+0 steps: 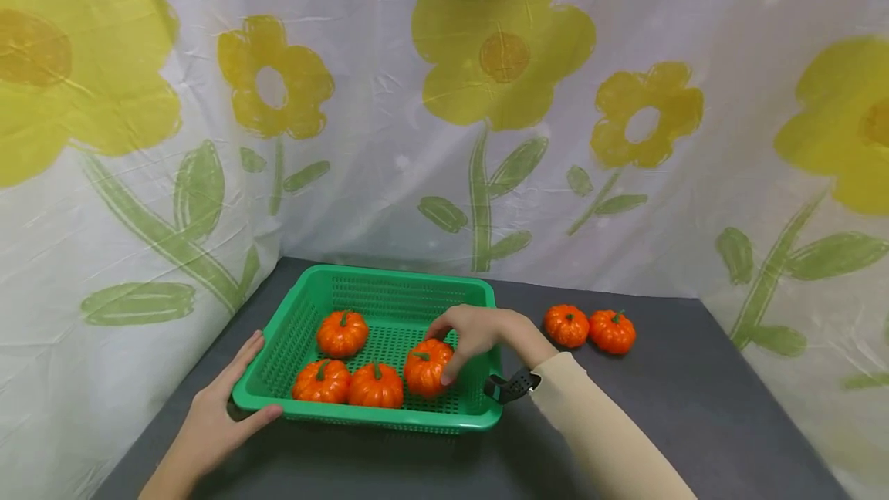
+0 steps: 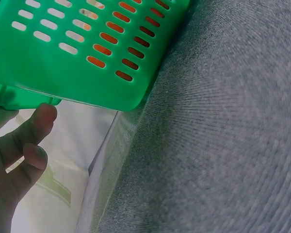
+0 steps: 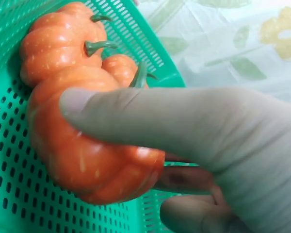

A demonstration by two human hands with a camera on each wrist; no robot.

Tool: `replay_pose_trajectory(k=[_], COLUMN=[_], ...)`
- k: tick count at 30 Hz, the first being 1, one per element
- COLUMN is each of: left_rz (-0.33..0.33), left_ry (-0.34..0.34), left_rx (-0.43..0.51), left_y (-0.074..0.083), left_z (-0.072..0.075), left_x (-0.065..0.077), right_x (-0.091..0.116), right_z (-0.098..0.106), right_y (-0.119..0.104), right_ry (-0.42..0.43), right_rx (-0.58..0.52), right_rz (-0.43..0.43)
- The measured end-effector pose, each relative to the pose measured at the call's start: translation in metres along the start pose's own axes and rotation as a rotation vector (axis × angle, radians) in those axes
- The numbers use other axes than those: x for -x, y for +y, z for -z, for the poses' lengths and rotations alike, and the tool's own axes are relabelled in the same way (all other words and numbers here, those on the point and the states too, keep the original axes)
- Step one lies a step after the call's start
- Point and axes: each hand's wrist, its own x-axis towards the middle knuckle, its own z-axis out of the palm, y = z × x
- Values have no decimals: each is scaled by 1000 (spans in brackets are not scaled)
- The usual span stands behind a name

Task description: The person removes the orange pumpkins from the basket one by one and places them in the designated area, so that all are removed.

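Note:
A green plastic basket with slotted walls stands on the dark table. My right hand reaches over its right side and grips a small orange pumpkin with a green stem. In the right wrist view the thumb lies across this pumpkin, while the other fingers are partly hidden behind it. Three more pumpkins sit in the basket: one toward the back, two along the front, left and middle. At the basket's near left corner, my left hand touches the rim with fairly straight, spread fingers.
Two more orange pumpkins, one left and one right, lie side by side on the table, right of the basket. A white curtain with painted yellow flowers hangs behind and around the table. A black watch circles the right wrist.

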Motion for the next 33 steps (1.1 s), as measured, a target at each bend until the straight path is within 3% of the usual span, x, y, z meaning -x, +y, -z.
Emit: replay_pose_trajectory(k=[8,17,29,33], left_rz=[30,78,40,32], left_ry=[-4,-17,-31,-25], left_rx=[79,48,13,7], left_y=[5,0,0,1], left_z=[-12,-2,6,7], left_x=[-9,2,0,0], right_x=[15,5,7,10], right_z=[10,0,-13,-14], right_y=[10,9,15,14], right_ry=[73,103,227,284], right_rx=[-43,-94,-234,-279], right_rz=[25,97,154,121])
